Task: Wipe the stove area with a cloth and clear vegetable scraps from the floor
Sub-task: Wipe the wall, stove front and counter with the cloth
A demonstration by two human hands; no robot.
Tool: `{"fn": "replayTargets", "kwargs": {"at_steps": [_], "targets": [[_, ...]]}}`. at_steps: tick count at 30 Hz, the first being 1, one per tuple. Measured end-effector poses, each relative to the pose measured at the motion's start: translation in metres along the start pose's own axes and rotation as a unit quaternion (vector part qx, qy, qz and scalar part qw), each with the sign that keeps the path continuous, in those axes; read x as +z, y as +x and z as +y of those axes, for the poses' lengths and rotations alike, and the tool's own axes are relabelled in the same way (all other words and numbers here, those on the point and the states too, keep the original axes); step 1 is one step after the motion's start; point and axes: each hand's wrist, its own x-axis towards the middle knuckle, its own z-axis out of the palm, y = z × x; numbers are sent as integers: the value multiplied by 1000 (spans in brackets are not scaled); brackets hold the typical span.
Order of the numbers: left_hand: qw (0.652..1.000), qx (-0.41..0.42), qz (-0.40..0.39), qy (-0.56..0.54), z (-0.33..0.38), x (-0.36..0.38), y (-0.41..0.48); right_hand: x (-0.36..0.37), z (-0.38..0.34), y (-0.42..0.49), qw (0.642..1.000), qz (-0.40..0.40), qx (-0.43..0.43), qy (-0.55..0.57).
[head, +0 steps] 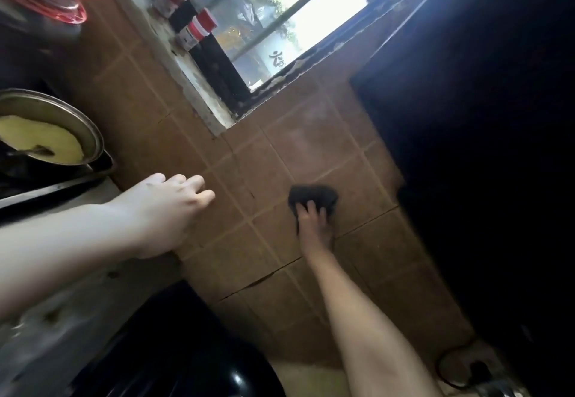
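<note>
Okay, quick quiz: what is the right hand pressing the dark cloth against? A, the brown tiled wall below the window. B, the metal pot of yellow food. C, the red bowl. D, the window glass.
A: the right hand holds the dark cloth flat on the brown tiled wall, well away from the pot.

A home kitchen: pot [62, 129] on stove [46, 185], tiled wall [311, 147], spice jars [196, 29].
</note>
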Motion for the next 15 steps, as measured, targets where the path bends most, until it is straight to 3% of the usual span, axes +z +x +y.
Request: {"fn": "replayTargets", "kwargs": {"at_steps": [3,8,15], "targets": [[1000,5,-6,5,8,-7,-4,7,45,-18,998,14,47,37],[1000,-3,-18,19,13,-19,-10,10,104,-41,974,139,161,81],[997,-15,-66,44,-7,-23,-17,-2,52,-12,976,112,150,107]]}}
